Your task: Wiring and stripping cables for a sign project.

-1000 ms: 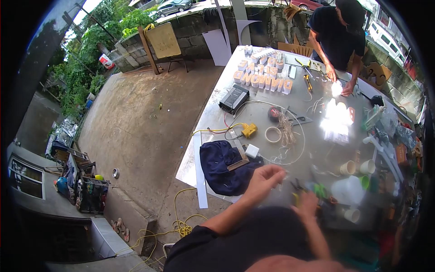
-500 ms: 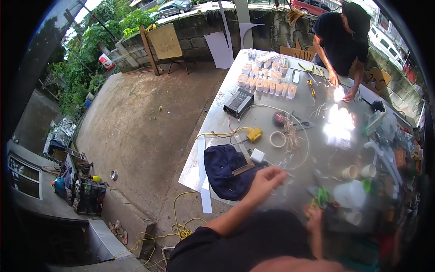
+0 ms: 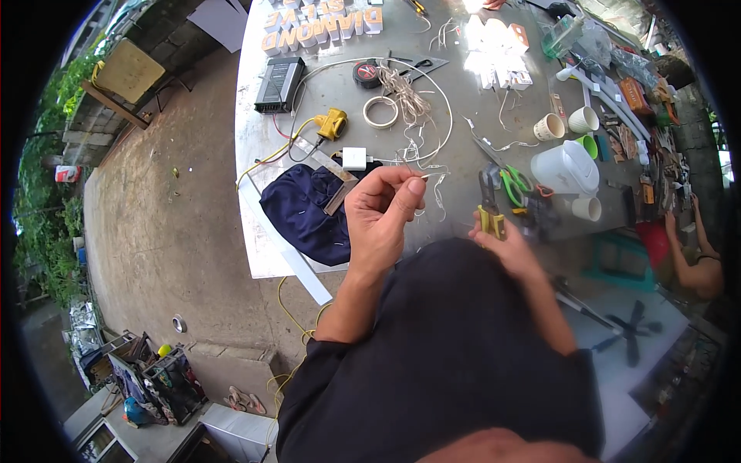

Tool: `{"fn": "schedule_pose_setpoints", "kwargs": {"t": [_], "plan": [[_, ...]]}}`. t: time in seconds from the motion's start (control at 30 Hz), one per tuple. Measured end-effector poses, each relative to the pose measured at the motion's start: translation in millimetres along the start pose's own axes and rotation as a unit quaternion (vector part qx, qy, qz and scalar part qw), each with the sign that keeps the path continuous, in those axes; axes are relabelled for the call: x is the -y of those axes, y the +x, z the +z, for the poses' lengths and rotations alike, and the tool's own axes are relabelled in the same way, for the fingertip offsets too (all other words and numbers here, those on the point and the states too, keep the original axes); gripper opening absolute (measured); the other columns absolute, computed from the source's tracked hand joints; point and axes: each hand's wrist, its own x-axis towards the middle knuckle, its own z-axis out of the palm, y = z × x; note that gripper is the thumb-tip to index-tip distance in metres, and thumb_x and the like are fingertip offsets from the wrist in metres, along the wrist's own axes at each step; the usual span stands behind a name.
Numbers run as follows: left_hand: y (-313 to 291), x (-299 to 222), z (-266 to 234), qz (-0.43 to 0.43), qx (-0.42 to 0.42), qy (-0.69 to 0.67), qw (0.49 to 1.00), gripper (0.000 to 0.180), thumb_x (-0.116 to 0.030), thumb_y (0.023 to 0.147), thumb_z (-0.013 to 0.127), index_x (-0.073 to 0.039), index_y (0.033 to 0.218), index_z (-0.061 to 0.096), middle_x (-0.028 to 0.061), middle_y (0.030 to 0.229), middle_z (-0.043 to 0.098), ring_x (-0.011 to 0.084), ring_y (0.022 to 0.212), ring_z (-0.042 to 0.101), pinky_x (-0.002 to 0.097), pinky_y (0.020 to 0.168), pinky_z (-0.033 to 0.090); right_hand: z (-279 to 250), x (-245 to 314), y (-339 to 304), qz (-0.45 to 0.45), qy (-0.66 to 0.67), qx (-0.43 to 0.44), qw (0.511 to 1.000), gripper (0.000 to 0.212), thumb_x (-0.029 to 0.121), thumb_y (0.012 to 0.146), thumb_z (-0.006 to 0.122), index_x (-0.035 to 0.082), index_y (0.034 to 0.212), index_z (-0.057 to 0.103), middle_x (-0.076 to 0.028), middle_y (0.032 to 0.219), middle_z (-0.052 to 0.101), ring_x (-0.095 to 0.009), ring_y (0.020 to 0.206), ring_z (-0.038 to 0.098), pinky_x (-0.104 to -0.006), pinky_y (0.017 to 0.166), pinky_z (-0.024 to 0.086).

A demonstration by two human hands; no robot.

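Note:
Near the table's front edge, my left hand (image 3: 378,224) is closed in a pinch on the end of a thin white wire (image 3: 437,174). To its right, my right hand (image 3: 515,248) grips yellow-handled pliers (image 3: 489,204), jaws pointing up and away from me. Just beyond them lie green-handled scissors (image 3: 515,184). A white charger block (image 3: 354,159) and a dark blue cloth bag or garment (image 3: 293,208) sit beside my left hand. More fine wire lies tangled on the metal table (image 3: 482,112) behind my fingers.
Across the table are block letters (image 3: 324,35), a black power supply (image 3: 279,85), a yellow plug (image 3: 332,123), a tape roll (image 3: 380,112) and glowing letters (image 3: 498,54). Paper cups (image 3: 549,127) and a white tub (image 3: 566,167) stand right. Another person (image 3: 698,258) is far right.
The view has tilted down and swung right. My right hand has come up with the pliers, nearer my left hand. The left hand stays pinched, and its wire now shows.

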Motion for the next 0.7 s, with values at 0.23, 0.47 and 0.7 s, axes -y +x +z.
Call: {"fn": "schedule_pose_setpoints", "kwargs": {"t": [0.23,0.47,0.7], "plan": [[-11.6,-7.0,11.0,0.066,-0.027,0.011,0.997,0.013,-0.011,0.097,0.066,0.001,0.102,0.065,0.0061,0.082,0.068,0.0095,0.068,0.060,0.0229,0.061,0.047,42.4,79.9,-35.7,-0.177,-0.215,-0.089,0.956,0.038,0.015,0.093,0.069,-0.001,0.125,0.055,-0.014,0.108,0.066,-0.027,0.094,0.064,-0.0370,0.084,0.049],[-9.1,-4.9,21.0,0.139,0.006,-0.175,0.975,0.012,-0.005,0.097,0.065,0.003,0.104,0.061,0.0163,0.106,0.067,0.0214,0.086,0.068,0.0329,0.075,0.057,85.8,127.0,-40.4,-0.355,-0.426,-0.125,0.823,0.053,0.007,0.076,0.075,-0.002,0.122,0.051,-0.022,0.102,0.060,-0.043,0.094,0.059,-0.0472,0.079,0.047],[-16.5,-7.6,23.2,0.155,-0.011,-0.178,0.972,0.008,-0.001,0.095,0.064,0.002,0.102,0.060,0.0156,0.108,0.064,0.0216,0.096,0.064,0.0344,0.082,0.057,89.1,131.3,-39.5,-0.378,-0.465,-0.123,0.791,0.064,0.004,0.065,0.074,-0.002,0.123,0.050,-0.020,0.099,0.058,-0.041,0.091,0.057,-0.0478,0.079,0.045]]}}
